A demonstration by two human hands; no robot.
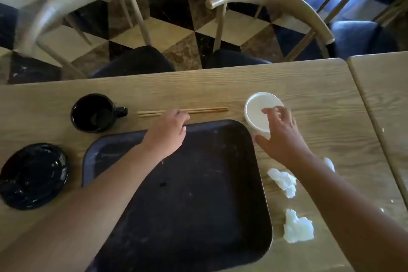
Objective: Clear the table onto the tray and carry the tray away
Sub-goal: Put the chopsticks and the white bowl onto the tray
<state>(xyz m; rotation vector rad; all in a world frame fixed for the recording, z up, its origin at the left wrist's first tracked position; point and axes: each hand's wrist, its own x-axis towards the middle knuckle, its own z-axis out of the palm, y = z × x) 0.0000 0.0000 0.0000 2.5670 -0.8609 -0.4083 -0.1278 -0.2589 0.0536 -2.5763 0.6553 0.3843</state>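
A dark tray lies on the wooden table, and nothing is on it. The left hand reaches over the far edge of the tray, and its fingers touch the pair of chopsticks that lie just behind the tray; I cannot tell if the hand already grips them. The right hand is spread loosely over the white bowl, with the thumb at the near side of the bowl, not closed on it. To the left stand a black mug and a black plate. Two crumpled napkins lie right of the tray.
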